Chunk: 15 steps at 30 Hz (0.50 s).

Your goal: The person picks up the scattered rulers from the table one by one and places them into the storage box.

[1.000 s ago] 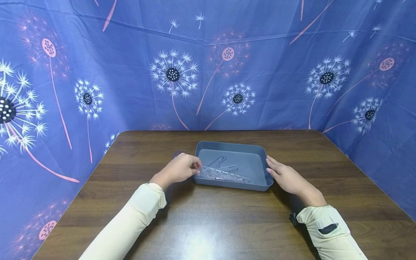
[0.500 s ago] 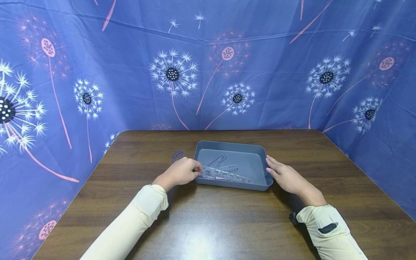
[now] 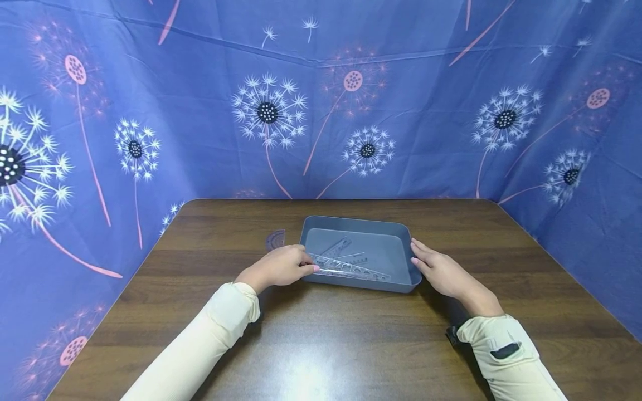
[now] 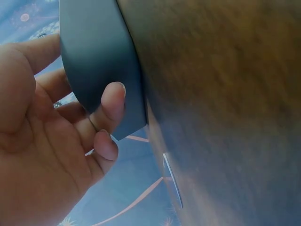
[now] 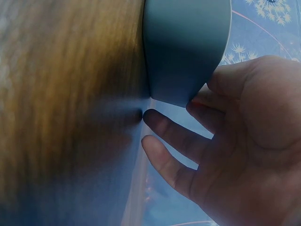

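A shallow grey tray (image 3: 381, 225) stands on the table with several clear plastic rulers inside. One long ruler (image 3: 371, 274) with round holes lies along its front side, its left end hidden by my left hand. My left hand (image 3: 278, 267) reaches over the tray's left front corner, thumb and forefinger apart at that ruler's end. In the left wrist view, their tips are hidden behind the tray wall, and the ring finger (image 4: 114, 101) touches the wall's outside. My right hand (image 3: 446, 273) rests against the tray's right side with nearly straight fingers, the thumb at the rim.
A dark-tinted clear protractor (image 3: 275, 239) lies on the wooden table (image 3: 321, 345), left of the tray and just beyond my left hand. A blue curtain (image 3: 426, 100) with dandelion prints hangs behind the table's far edge.
The long ruler's left end has come down into the tray with my left hand, and that hand's thumb and forefinger have spread apart. The protractor shows more fully. My right hand stays put.
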Each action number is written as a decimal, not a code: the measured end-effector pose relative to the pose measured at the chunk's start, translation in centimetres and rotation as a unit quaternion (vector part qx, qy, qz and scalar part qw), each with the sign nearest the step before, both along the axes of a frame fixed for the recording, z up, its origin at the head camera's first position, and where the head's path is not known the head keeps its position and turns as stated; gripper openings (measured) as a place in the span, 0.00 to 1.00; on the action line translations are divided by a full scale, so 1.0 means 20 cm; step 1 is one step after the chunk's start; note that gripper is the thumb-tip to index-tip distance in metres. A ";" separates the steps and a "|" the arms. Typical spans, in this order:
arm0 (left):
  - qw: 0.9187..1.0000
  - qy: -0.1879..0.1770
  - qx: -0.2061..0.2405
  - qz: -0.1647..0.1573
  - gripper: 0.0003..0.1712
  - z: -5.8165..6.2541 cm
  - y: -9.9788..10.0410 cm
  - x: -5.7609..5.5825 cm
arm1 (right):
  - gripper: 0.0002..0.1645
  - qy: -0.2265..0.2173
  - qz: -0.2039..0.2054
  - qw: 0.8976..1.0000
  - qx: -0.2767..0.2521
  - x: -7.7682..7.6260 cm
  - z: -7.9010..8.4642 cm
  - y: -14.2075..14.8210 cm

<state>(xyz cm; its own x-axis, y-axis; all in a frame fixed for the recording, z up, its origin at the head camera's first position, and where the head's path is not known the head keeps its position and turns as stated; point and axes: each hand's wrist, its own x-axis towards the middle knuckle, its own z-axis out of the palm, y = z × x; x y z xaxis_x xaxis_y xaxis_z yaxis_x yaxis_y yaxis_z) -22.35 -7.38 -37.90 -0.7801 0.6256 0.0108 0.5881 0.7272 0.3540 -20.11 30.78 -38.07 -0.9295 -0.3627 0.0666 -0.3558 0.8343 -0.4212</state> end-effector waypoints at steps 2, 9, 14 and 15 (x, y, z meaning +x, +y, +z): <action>1.000 0.000 -0.002 -0.002 0.18 0.00 0.00 0.00 | 0.30 0.000 0.000 1.000 -0.002 0.00 0.00 0.00; 1.000 0.006 -0.011 -0.001 0.24 0.00 0.00 0.00 | 0.30 0.000 -0.001 1.000 0.001 0.00 0.00 0.00; 1.000 0.003 -0.011 0.005 0.20 0.01 0.00 0.01 | 0.30 0.001 -0.001 1.000 0.000 0.00 -0.01 0.01; 1.000 0.003 -0.012 0.007 0.19 0.01 0.00 0.01 | 0.30 0.001 0.000 1.000 -0.001 0.00 -0.01 0.01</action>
<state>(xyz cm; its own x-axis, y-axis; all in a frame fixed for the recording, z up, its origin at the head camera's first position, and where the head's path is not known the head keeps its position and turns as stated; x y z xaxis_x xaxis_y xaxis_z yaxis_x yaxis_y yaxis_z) -22.22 -7.43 -37.70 -0.7888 0.6147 0.0008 0.5797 0.7434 0.3337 -20.13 30.93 -38.18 -0.9294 -0.3625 0.0691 -0.3565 0.8338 -0.4215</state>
